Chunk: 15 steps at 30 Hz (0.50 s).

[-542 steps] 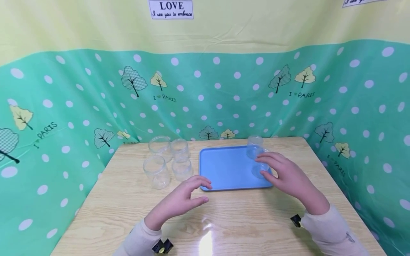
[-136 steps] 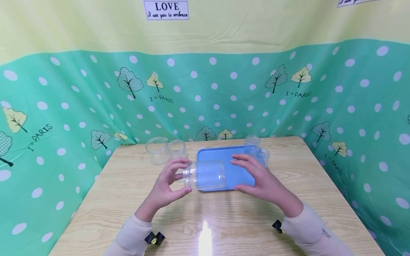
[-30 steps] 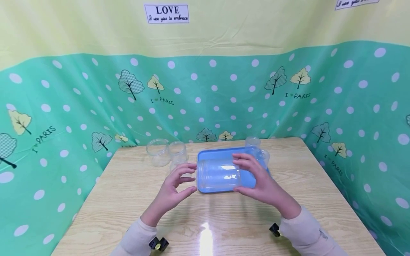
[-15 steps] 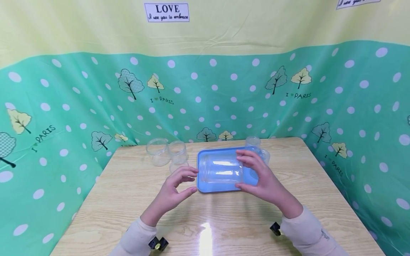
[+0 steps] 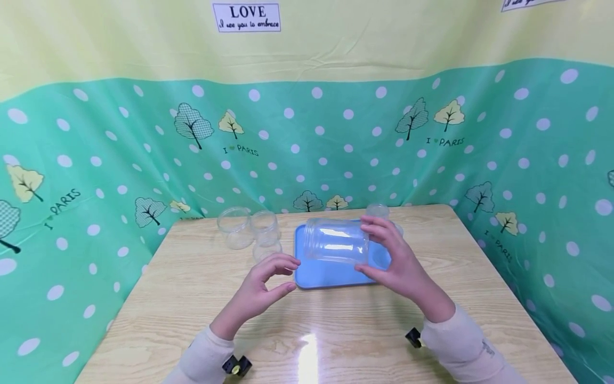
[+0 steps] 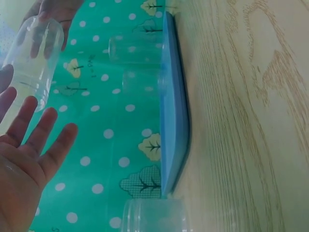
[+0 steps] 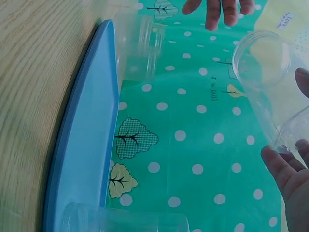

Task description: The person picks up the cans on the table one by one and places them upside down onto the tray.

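Observation:
My right hand grips a clear, lidless jar by its base end. The jar lies sideways in the air above the blue tray, its threaded mouth facing left. My left hand is apart from it, below left of the mouth, with fingers loosely bent and nothing in them. In the left wrist view the fingers of my left hand are spread below the jar. From the right wrist view, fingers and thumb of my right hand wrap the base of the jar.
Several clear jars stand upright at the back left: a wide jar, a narrower jar and a short jar. Two more stand at the tray's right side, one jar behind, the other partly hidden by my right hand. A patterned curtain surrounds the wooden table.
The front-left jar has left the table since the oldest frame. My left hand held its mouth end earlier. Over the last second, my right hand has carried it up and right, away from my left.

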{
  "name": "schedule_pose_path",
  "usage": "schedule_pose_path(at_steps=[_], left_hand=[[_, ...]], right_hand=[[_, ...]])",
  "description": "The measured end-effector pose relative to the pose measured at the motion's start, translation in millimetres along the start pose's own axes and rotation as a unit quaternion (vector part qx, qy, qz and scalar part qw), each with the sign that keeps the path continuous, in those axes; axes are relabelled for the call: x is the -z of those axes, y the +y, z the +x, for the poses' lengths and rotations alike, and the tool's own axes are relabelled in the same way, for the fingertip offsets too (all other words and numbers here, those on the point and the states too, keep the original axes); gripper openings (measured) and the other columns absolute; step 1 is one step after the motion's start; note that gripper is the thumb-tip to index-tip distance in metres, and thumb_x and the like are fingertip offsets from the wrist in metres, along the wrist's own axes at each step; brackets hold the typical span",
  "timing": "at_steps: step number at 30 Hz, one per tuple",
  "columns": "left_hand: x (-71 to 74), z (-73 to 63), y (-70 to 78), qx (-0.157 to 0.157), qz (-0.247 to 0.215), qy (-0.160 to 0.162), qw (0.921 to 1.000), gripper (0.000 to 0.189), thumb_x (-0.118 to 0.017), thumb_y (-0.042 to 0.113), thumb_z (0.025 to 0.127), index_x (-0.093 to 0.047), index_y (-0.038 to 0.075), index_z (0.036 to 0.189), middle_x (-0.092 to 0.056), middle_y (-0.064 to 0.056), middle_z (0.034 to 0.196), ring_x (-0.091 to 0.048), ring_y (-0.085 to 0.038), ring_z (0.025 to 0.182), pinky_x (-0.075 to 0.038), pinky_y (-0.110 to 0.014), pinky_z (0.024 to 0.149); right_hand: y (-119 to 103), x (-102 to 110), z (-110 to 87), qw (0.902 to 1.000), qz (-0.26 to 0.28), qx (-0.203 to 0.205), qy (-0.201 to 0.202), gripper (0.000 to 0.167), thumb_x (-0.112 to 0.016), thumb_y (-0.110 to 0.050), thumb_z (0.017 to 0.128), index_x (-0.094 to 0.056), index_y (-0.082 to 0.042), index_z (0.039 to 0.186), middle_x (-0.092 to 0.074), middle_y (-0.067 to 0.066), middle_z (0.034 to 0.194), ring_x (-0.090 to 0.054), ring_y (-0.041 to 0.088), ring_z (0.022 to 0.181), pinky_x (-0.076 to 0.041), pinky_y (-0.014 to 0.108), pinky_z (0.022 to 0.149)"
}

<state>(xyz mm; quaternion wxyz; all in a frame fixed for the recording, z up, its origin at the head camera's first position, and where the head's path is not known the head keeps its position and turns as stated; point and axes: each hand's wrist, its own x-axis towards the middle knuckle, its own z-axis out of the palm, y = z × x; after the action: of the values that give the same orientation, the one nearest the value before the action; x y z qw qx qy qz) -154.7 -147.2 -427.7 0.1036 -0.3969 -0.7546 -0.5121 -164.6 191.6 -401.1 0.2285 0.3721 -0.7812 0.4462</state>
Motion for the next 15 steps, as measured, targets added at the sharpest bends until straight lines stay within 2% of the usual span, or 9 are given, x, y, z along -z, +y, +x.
schedule_pose_path(at_steps=[3,8,15], left_hand=[[0.8,2.8,11.3,-0.002,0.001,-0.003,1.0,0.037,-0.073,-0.011,0.087,-0.066,0.005,0.119,-0.065,-0.019,0.122,-0.062,-0.018,0.117,-0.06,-0.048,0.092],[0.2,3.7,14.7,-0.009,0.004,-0.01,0.9999,0.038,-0.072,-0.014,0.086,-0.067,0.006,0.118,-0.065,-0.017,0.122,-0.062,-0.019,0.116,-0.06,-0.043,0.093],[-1.2,-4.5,-16.9,-0.009,0.003,-0.018,0.9998,0.039,-0.076,-0.005,0.088,-0.067,0.014,0.122,-0.066,-0.009,0.127,-0.061,-0.019,0.12,-0.06,-0.041,0.093]], right_hand=[[-0.5,3.8,3.8,0.9999,-0.014,0.001,0.005,0.086,-0.092,0.002,0.07,-0.049,-0.002,0.144,-0.041,0.015,0.155,-0.046,0.02,0.138,-0.047,0.025,0.11],[1.5,12.2,12.9,0.9993,-0.034,-0.015,0.002,0.087,-0.092,0.0,0.071,-0.049,-0.008,0.146,-0.04,0.011,0.156,-0.045,0.02,0.139,-0.048,0.027,0.11],[17.0,22.5,26.4,0.9988,-0.037,-0.026,-0.022,0.086,-0.091,-0.001,0.074,-0.048,-0.011,0.148,-0.04,0.012,0.156,-0.046,0.023,0.138,-0.05,0.033,0.108]])
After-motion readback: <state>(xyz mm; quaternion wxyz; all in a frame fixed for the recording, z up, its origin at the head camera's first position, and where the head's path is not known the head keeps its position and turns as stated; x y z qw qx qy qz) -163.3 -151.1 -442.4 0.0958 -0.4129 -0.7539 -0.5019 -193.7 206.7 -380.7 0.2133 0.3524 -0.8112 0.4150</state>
